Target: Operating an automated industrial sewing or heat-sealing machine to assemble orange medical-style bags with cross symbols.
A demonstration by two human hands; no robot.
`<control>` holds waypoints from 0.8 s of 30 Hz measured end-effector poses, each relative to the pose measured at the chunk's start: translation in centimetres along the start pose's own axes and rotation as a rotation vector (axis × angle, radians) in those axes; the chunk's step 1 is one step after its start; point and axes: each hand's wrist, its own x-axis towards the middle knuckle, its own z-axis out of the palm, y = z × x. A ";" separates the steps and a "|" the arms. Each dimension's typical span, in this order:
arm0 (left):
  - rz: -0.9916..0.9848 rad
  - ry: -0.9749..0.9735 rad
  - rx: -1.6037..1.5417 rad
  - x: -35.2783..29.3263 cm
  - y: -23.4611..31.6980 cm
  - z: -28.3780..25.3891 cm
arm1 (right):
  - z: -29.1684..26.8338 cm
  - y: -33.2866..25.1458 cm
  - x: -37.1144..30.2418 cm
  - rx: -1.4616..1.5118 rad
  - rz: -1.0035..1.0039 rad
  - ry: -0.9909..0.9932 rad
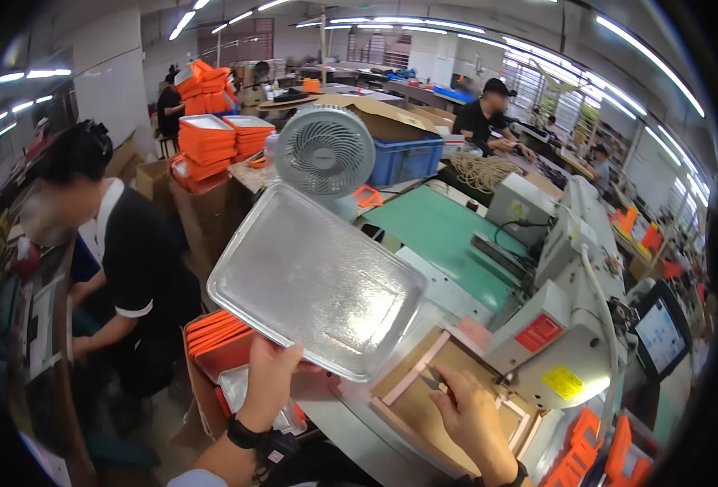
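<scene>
My left hand (271,375) grips the lower edge of a shiny, see-through rectangular panel (314,280) with rounded corners and a raised rim. The panel is tilted up in front of me, over the left end of the machine table. Lower right, my right hand (468,410) is closed around a small pair of thread snips (432,377), whose dark pointed blades stick out past the fingers. That hand hovers above a brown board with a pale raised frame (408,380), beside the head of a large sewing machine (529,329).
A carton (206,395) with orange pieces and clear panels stands low at left. Behind the panel are a grey fan (325,150) and a blue crate (408,162). A screen (662,337) and orange parts (578,454) lie right. A co-worker (136,252) works close at left.
</scene>
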 end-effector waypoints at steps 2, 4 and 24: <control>0.026 0.014 -0.023 -0.3 -0.1 -0.3 | 0.7 -0.4 0.5 -0.090 -0.018 0.014; 0.041 0.024 -0.045 -0.5 -0.2 -0.4 | 0.9 -0.4 0.5 -0.143 0.014 -0.041; -0.821 -0.661 -1.307 2.3 -1.3 1.0 | 2.5 -2.1 -0.7 0.359 0.077 0.039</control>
